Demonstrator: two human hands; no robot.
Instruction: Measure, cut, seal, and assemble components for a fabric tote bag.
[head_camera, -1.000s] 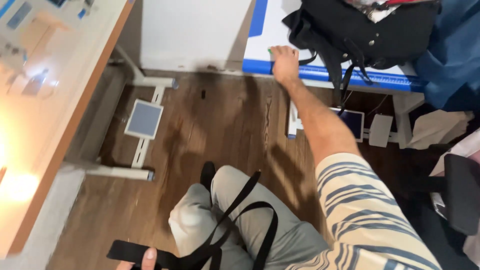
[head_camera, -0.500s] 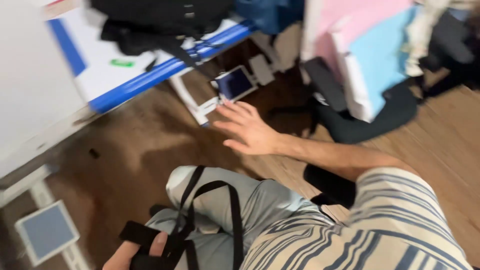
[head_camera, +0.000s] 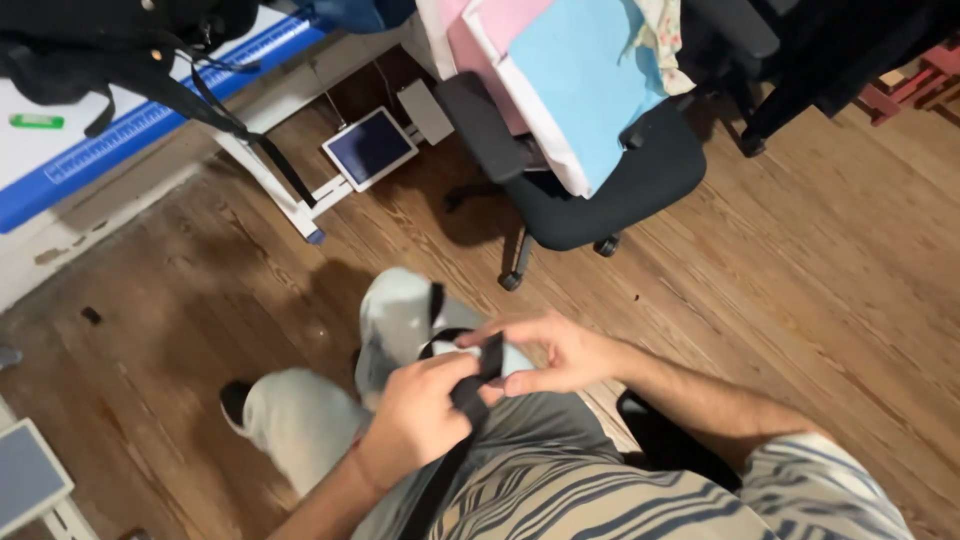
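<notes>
I sit with my grey-trousered knees over a wooden floor. A black strap (head_camera: 452, 455) runs up from my lap over my right knee. My left hand (head_camera: 418, 412) is closed around the strap just above my lap. My right hand (head_camera: 548, 352) meets it from the right, its fingers pinching the strap's upper part (head_camera: 490, 358) over the knee. Both hands touch each other at the strap. A thinner loop of the strap (head_camera: 435, 318) lies across the knee.
A black swivel chair (head_camera: 590, 180) piled with pink and blue fabric stands ahead. A white table with a blue edge (head_camera: 120, 130) and a black bag (head_camera: 110, 40) is at the upper left. A tablet-like flat panel (head_camera: 369, 147) lies on the table's foot. Another panel (head_camera: 25, 475) sits at the lower left.
My right hand has come back from its reach toward the table and now grips the strap beside my left hand. The view has swung right, toward the chair.
</notes>
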